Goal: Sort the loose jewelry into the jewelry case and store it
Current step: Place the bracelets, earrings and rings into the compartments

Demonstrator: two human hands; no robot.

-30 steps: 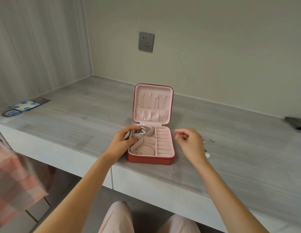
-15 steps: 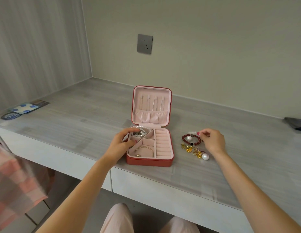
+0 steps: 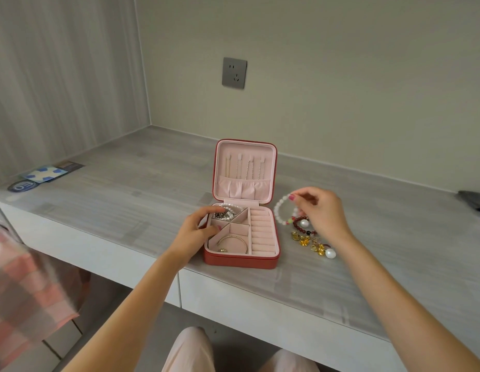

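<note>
On the grey desk (image 3: 126, 200), right hand (image 3: 323, 213) pinches pale bead bracelet (image 3: 280, 210) beside jewelry case (image 3: 241, 260).

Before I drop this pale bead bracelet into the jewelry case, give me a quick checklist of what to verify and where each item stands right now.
1. Case lid open: ok. The jewelry case stands with its lid upright.
2. Bracelet secured: ok. The right hand pinches the pale bead bracelet, lifted off the desk.
3. Case steadied: ok. The left hand rests on its left edge.
4. Free compartment: ok. The small wedge section looks bare; the far-left one holds pearls, the front one a gold bangle.
5. Bracelet free of the loose pile: cannot tell; its lower end hangs close to the dark red bracelet.
</note>
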